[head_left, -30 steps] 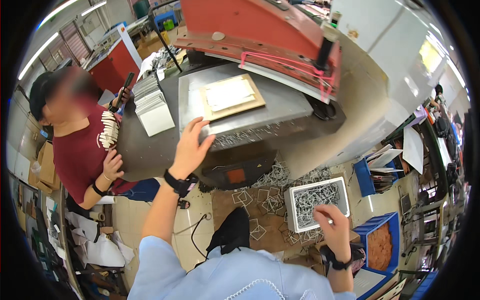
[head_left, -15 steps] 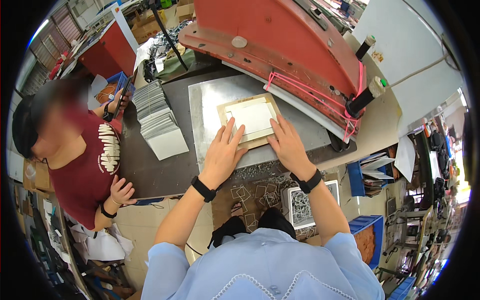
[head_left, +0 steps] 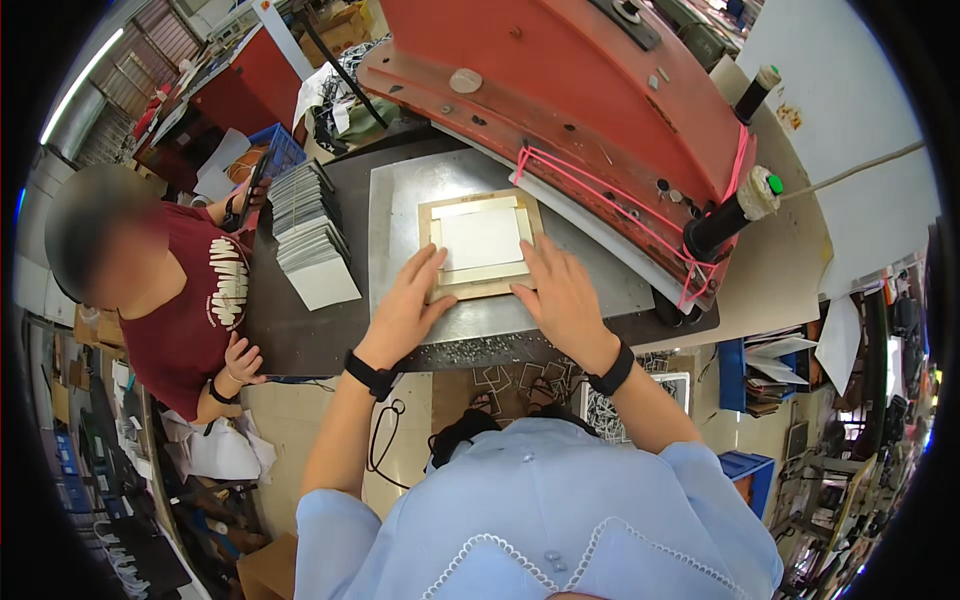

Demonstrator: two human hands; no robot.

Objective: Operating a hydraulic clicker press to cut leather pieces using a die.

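A shallow tan board with a raised, pale rectangular frame lies on a grey metal plate. Inside that frame rests a flat white card. My left hand is at the board's left edge, fingers stretched, fingertips touching it and thumb by the near-left corner. On the opposite side my right hand lays its extended fingers over the right edge, its thumb by the near-right corner. Neither hand is wrapped round anything.
A red press machine with black handles and pink cord overhangs the plate's far right. A stack of grey-white cards stands left on the dark table. A co-worker at the left holds a phone. Below right is a white bin of scraps.
The white card, skewed before, now lies squarer within the frame. Both hands have drawn from over the card to the board's side edges. My view has shifted a little.
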